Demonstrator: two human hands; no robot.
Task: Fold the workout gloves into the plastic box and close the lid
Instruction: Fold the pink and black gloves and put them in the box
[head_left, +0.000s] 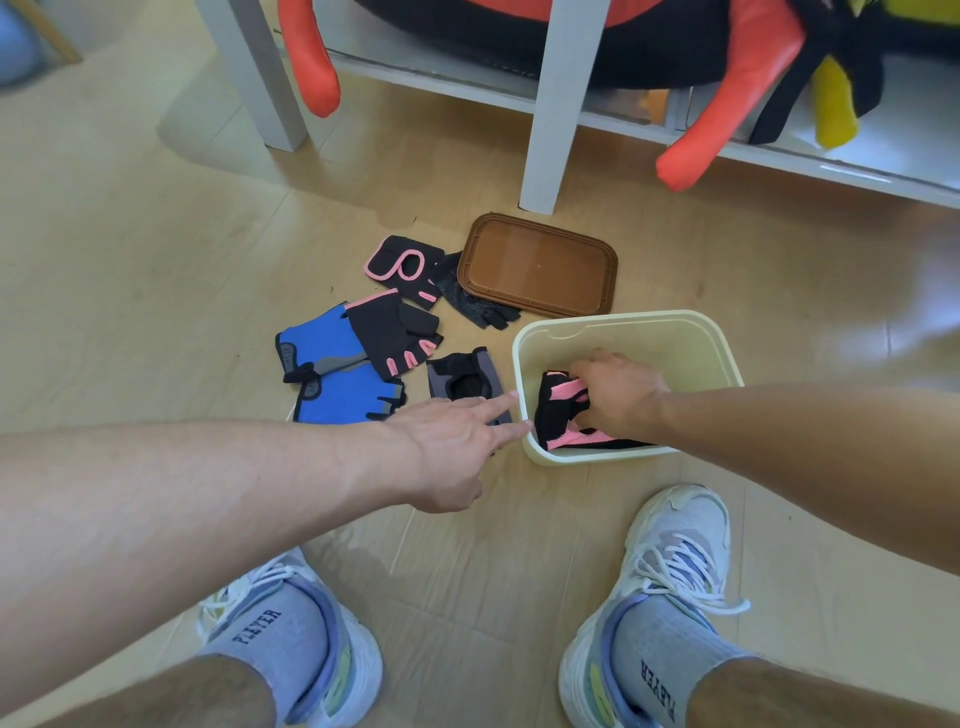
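Observation:
A cream plastic box (691, 338) stands open on the floor. Inside it, my right hand (621, 392) grips a folded black-and-pink glove (558, 410). My left hand (452, 441) hovers just left of the box, fingers spread, two fingertips touching its near-left rim. The brown lid (540, 265) lies flat behind the box. Loose gloves lie to the left: a blue pair (332, 374), a black-and-pink one (395, 332) over them, another black-and-pink one (400, 262), a black one (472, 301) partly under the lid, and a black-and-grey one (465, 376) beside my left hand.
White furniture legs (550, 130) and a low white shelf (857, 156) stand behind the lid. Orange, black and yellow padded gear (727, 93) hangs over the shelf. My two sneakers (670, 587) are planted on the wooden floor in front of the box.

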